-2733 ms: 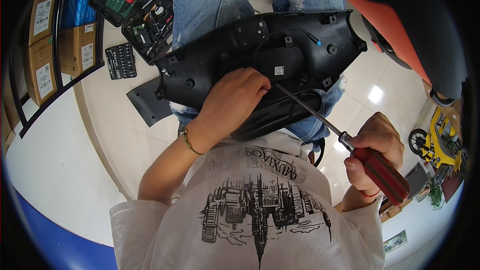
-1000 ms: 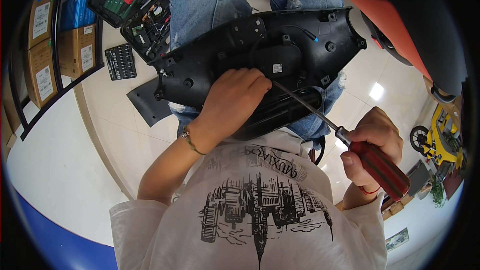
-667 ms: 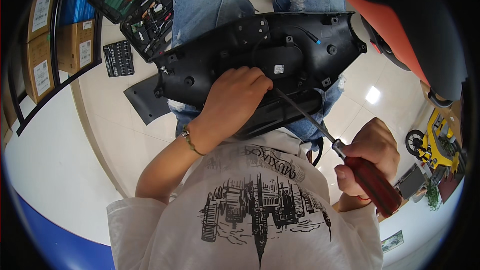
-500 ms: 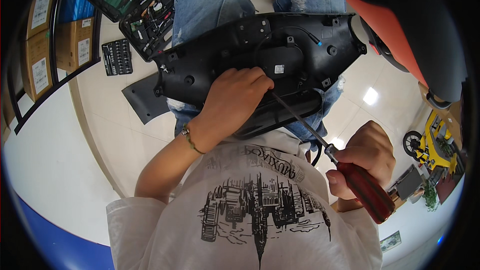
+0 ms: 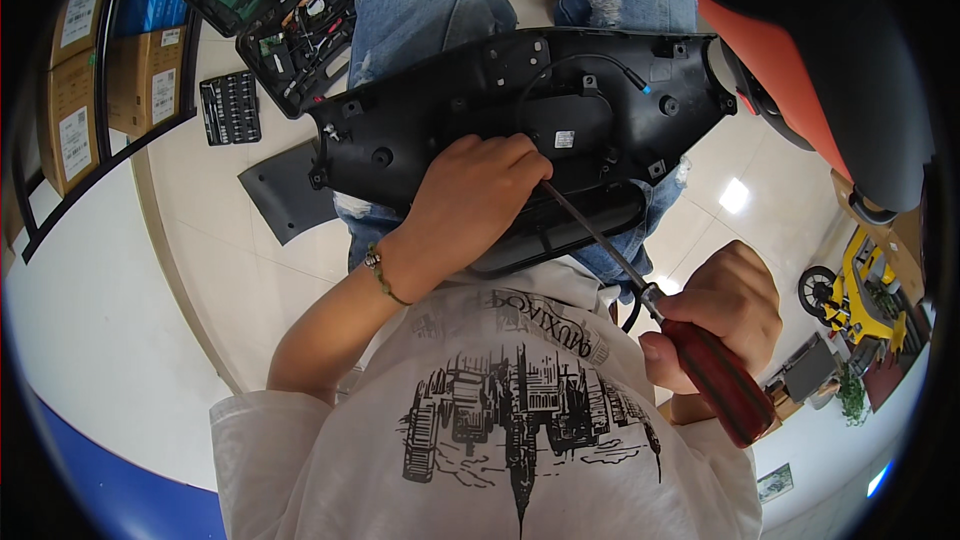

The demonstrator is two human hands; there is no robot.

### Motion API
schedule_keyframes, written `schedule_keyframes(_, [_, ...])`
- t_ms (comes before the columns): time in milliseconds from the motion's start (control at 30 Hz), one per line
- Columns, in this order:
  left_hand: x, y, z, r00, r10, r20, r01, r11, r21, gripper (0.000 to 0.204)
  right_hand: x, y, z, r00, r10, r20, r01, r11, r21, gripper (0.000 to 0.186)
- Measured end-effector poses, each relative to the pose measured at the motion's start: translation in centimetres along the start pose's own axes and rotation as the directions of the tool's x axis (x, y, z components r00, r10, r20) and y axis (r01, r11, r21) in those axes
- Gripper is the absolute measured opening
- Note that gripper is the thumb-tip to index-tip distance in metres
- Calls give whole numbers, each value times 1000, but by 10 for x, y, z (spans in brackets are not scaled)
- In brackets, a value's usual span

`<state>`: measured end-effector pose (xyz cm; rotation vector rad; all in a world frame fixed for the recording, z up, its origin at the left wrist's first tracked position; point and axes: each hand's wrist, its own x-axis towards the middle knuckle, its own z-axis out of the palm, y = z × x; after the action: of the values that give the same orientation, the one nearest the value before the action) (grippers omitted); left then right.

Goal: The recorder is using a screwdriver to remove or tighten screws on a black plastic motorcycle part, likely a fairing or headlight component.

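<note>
A black moulded plastic panel (image 5: 405, 125) lies across my lap with its mounting posts facing up. My left hand (image 5: 478, 190) is closed, fingers curled down at the middle of the panel; whatever they pinch is hidden beneath them. My right hand (image 5: 728, 305) grips a screwdriver (image 5: 718, 380) by its dark red handle, the thumb along the collar. Its long metal shaft slants up to the left, and the tip disappears by my left fingertips. A thin black cable (image 5: 610, 62) with a blue-tipped connector curves over the panel, above a small white label (image 5: 564, 139).
An open tool case (image 5: 300, 35) and a socket set (image 5: 230, 108) sit on the tiled floor at far left, near a flat black plate (image 5: 290, 190). Cardboard boxes (image 5: 145, 80) fill a shelf. A red-and-black vehicle body (image 5: 780, 70) looms at upper right; a yellow small vehicle (image 5: 865, 285) stands beyond.
My right hand and the screwdriver handle have shifted slightly left. My left hand and the panel keep nearly the same place, while the whole view has moved a little.
</note>
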<state>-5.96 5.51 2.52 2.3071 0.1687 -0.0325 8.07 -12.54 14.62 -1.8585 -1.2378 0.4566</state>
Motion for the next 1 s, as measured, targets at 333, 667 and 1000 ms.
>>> schedule_keyframes(333, [0, -1, 4, 1000, 12, -23, -12, 1000, 27, 14, 2, -18, 4, 998, -5, 59, 14, 989, -150, 39])
schedule_keyframes(667, [-1, 1, 6, 999, 39, -11, -37, 989, 145, 15, 5, -25, 4, 988, 116, 102, -108, 991, -82, 38])
schedule_keyframes(1000, [-1, 0, 6, 999, 42, -10, -40, 989, 145, 15, 5, -20, 7, 991, -17, 135, 27, 997, -67, 38])
